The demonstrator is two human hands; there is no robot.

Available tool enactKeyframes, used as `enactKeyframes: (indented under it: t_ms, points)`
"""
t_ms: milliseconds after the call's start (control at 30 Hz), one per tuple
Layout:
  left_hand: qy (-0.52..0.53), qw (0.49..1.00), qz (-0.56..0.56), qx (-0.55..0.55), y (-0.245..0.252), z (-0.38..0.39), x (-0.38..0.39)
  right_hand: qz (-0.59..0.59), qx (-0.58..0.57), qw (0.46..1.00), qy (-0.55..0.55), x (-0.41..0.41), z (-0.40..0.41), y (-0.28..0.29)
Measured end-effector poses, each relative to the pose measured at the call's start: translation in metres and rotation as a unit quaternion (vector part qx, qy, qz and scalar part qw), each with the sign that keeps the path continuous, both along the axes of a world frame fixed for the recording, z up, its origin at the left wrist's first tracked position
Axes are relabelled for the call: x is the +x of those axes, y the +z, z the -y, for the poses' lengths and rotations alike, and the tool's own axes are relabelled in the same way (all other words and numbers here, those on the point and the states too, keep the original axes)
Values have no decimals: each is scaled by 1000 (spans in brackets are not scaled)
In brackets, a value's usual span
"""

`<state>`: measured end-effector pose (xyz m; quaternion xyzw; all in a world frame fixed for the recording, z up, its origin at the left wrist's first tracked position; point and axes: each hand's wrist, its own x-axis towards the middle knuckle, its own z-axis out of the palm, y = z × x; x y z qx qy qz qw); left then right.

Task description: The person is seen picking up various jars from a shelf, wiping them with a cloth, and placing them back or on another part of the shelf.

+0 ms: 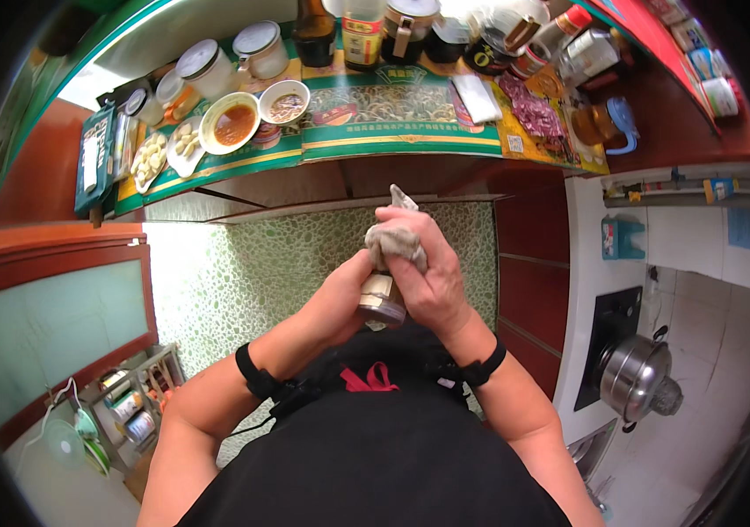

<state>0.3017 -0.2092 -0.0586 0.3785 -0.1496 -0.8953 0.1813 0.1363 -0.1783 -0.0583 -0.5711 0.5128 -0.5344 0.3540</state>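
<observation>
In front of my chest, my left hand (342, 290) grips a small jar or bottle (383, 309) with a pale label. It is tilted, with one end towards me. My right hand (433, 277) holds a crumpled greyish cloth (394, 245) wrapped over the far end of the container. The cloth hides that end, so I cannot tell whether a lid is on it. Both hands are close together, and one corner of the cloth sticks up beyond my right fingers.
Ahead, a shelf (401, 141) bears a bowl of reddish sauce (235, 125), a smaller bowl (284, 103), dishes of garlic cloves (149, 160), lidded jars (207, 66) and sauce bottles (361, 39). A steel pot (635, 375) stands on the cooktop (602, 342) at right.
</observation>
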Motion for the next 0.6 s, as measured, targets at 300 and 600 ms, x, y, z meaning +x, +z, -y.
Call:
enactKeyframes:
  t_ms: [300,600]
  points:
    - [-157,969,34,-189,17,11,17,456,221,859,-68,-8,-15,-32]
    - [-237,955,47,-175,10,18,19,344,95,934,-13,-29,-33,-14]
